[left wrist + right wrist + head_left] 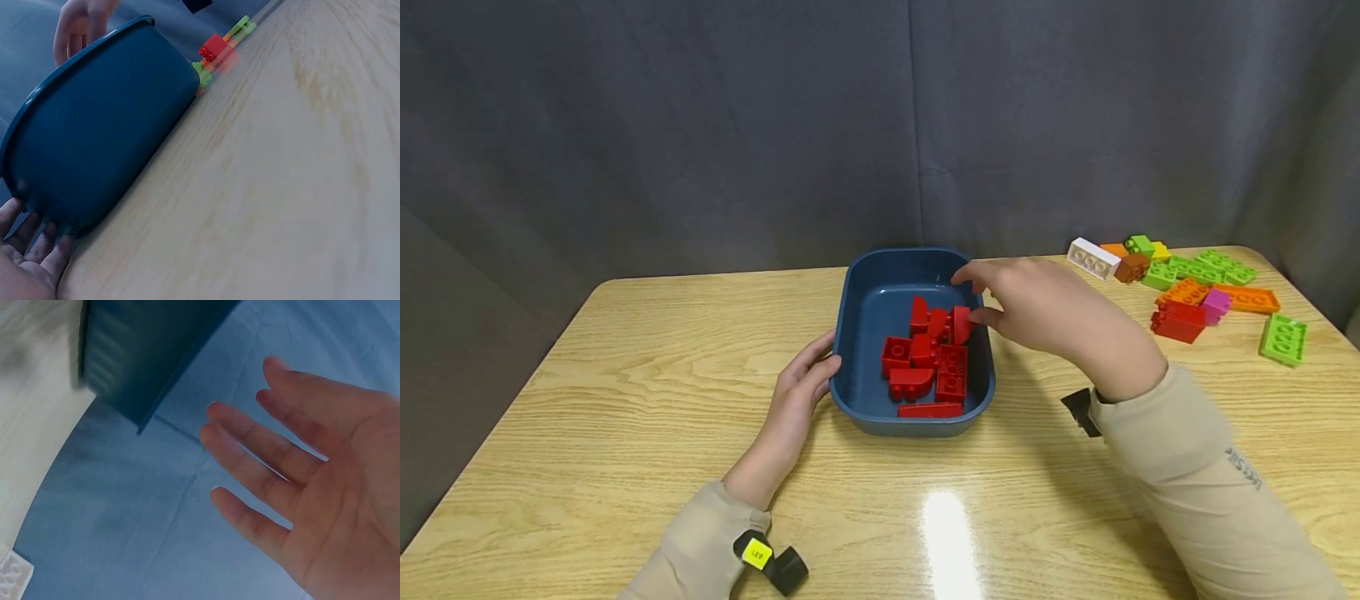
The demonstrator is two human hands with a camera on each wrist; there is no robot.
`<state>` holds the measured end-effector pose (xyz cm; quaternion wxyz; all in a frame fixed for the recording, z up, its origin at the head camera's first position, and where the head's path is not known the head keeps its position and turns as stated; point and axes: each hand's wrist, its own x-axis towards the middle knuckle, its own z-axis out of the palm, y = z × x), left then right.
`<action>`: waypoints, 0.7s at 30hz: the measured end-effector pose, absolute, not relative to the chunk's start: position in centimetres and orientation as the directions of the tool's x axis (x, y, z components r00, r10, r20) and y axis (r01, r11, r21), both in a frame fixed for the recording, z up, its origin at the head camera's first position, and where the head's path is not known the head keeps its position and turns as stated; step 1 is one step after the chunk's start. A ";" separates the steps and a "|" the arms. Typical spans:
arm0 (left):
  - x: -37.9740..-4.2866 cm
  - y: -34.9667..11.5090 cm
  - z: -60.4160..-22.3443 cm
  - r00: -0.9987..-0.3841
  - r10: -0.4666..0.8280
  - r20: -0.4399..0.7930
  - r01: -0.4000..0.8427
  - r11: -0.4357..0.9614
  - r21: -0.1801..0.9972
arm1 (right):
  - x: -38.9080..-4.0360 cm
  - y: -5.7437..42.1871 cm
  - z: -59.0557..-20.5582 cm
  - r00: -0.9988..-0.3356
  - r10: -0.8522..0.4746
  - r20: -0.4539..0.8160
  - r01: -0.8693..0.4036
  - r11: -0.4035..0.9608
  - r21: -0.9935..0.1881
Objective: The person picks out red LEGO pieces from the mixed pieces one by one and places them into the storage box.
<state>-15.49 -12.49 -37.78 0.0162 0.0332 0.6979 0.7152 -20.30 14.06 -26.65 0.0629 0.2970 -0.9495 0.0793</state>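
Note:
A deep blue plastic bin [910, 428] stands on the table with several red toy bricks [952, 373] inside, toward its right and near side. My left hand [796, 387] rests against the bin's left outer wall, thumb at the rim; in the left wrist view its fingers [57, 253] lie on the wall. Over the right rim reaches my right hand [1037, 304], fingers spread. Its thumb tip is right beside a rounded red brick [961, 325]. In the right wrist view the palm and parted fingers [269, 450] show nothing held.
At the table's far right lies a loose group of toy bricks: a white brick [1093, 258], a red brick [1178, 322], a pink brick [1216, 306], a light green brick [1284, 339], an orange plate [1247, 298] and others. A grey curtain [737, 133] hangs behind the table [662, 375].

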 end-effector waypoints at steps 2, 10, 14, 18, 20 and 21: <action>-15.5 -12.5 -37.8 -0.997 0.070 0.024 0.022 -0.025 0.999 | -20.5 14.4 -26.6 -0.824 -0.538 0.175 -0.560 0.819 -0.121; -15.4 -12.5 -37.7 -0.997 0.069 0.023 0.021 -0.030 0.999 | -20.9 16.0 -26.2 -0.840 -0.515 0.172 -0.539 0.829 -0.148; -15.4 -12.5 -37.7 -0.997 0.070 0.019 0.018 -0.021 1.000 | -21.1 17.1 -25.8 -0.860 -0.488 0.151 -0.509 0.843 -0.173; -15.4 -12.6 -37.7 -0.997 0.070 0.020 0.019 -0.019 1.000 | -21.3 18.3 -25.4 -0.886 -0.446 0.124 -0.463 0.864 -0.197; -15.5 -12.5 -37.8 -0.997 0.072 0.021 0.019 -0.024 1.000 | -21.3 18.8 -25.3 -0.899 -0.425 0.100 -0.437 0.874 -0.213; -15.5 -12.5 -37.8 -0.997 0.074 0.021 0.019 -0.026 0.999 | -21.3 19.0 -25.3 -0.906 -0.414 0.085 -0.422 0.879 -0.220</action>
